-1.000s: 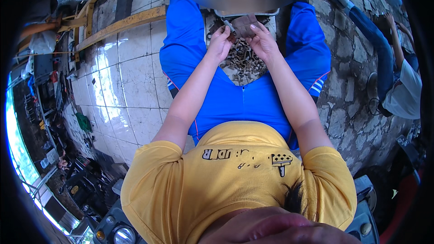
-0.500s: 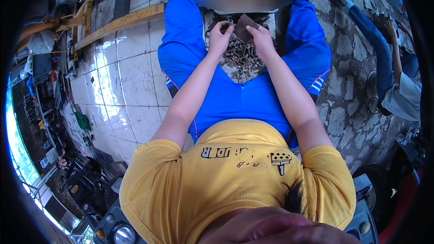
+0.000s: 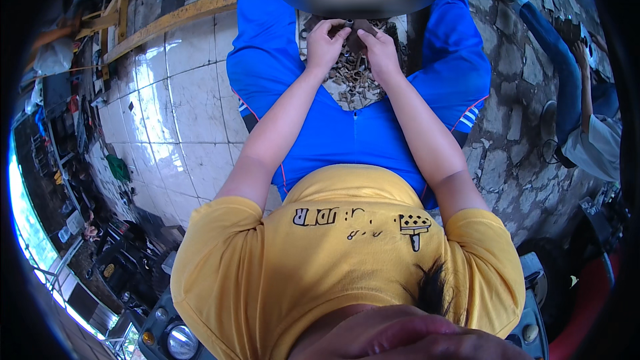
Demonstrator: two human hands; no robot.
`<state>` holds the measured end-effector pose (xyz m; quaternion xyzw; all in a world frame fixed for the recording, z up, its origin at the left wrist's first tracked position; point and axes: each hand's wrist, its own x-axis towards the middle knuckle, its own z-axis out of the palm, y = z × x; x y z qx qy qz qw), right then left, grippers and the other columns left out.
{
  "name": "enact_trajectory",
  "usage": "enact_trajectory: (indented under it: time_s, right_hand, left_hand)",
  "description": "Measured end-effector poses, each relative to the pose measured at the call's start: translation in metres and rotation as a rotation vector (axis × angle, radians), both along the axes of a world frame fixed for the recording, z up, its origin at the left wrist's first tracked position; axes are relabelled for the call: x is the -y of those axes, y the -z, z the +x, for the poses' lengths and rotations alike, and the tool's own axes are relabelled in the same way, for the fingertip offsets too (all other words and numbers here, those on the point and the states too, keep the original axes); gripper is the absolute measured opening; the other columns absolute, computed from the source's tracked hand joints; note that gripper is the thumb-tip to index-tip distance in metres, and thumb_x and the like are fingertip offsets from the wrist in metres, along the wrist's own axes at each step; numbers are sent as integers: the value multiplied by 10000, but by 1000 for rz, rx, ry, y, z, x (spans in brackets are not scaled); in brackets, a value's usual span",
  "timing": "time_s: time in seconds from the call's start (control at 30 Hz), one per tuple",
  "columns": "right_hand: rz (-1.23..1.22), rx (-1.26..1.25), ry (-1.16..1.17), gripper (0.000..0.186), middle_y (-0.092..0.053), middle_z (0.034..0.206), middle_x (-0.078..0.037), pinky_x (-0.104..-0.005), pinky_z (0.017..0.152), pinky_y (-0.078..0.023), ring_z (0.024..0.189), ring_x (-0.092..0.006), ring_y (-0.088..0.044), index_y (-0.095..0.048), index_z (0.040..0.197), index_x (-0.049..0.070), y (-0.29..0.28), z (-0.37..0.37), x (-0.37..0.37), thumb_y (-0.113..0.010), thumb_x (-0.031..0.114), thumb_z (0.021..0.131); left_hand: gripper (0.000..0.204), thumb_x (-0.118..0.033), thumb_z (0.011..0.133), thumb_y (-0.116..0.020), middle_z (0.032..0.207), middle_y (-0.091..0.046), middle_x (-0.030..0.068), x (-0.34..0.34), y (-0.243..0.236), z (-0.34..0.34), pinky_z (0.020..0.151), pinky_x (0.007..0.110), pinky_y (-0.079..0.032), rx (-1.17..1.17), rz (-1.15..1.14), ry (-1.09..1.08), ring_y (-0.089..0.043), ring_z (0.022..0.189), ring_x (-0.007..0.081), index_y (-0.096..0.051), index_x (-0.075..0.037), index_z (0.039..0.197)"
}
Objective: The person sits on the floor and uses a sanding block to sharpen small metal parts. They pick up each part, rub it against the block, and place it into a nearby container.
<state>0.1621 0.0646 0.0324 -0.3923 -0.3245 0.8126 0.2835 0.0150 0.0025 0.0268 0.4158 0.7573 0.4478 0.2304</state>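
Note:
Between my knees, my left hand [image 3: 325, 45] pinches a small grey metal part [image 3: 349, 23] with a round end; whether it is a bolt or a sleeve is too small to tell. Close beside it, my right hand [image 3: 381, 52] grips a dark brown piece of sandpaper [image 3: 363, 27]. The sandpaper lies against or right next to the metal part, and the fingertips partly cover both. Below my hands spreads a pile of loose bolts and small metal fittings [image 3: 355, 79], rusty and grey.
My legs in blue trousers flank the pile. A yellow beam frame [image 3: 173, 21] stands on white tiles [image 3: 190, 103] at the left. Stone paving [image 3: 510, 93] covers the right, where another person [image 3: 590, 143] sits. Tools and machine parts [image 3: 127, 270] clutter the lower left.
My hands have come closer together. The sandpaper, earlier held up apart from the metal part, is now brought against or beside it. The view has shifted slightly.

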Motion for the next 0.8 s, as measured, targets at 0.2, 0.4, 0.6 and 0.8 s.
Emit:
enact_trajectory:
  time_s: [0.2,0.4,0.6,0.8]
  right_hand:
    - [5,59,-27,283,-741,1104,-32,-283,837,-531,953,-99,-678,-707,1293,1,5,-3,-2,-636,135,1054]
    - [18,82,-64,282,-749,1121,-37,-287,869,-560,980,-106,-703,-698,1292,6,6,0,-5,-651,143,1050]
    - [-35,13,-94,260,-757,1119,-21,-280,851,-548,977,-104,-708,-705,1273,27,15,-1,-5,-656,149,1048]
    - [-65,27,-57,244,-757,1123,-43,-303,872,-558,977,-137,-716,-697,1260,23,10,-3,-3,-635,145,1058]
  left_hand:
    - [241,-134,856,-851,979,-758,131,1,3,0,753,346,-565,19,36,-23,-730,839,226,-793,-17,1059]
    - [254,-201,857,-853,972,-774,142,0,13,-7,790,379,-571,10,46,-42,-740,881,281,-816,-45,1053]
    - [243,-206,848,-856,973,-786,141,0,9,-7,807,389,-584,-72,44,-66,-756,893,297,-824,-47,1028]
    - [242,-199,831,-865,959,-785,147,-2,-2,-5,768,376,-589,-125,85,-60,-758,860,290,-823,-42,1010]
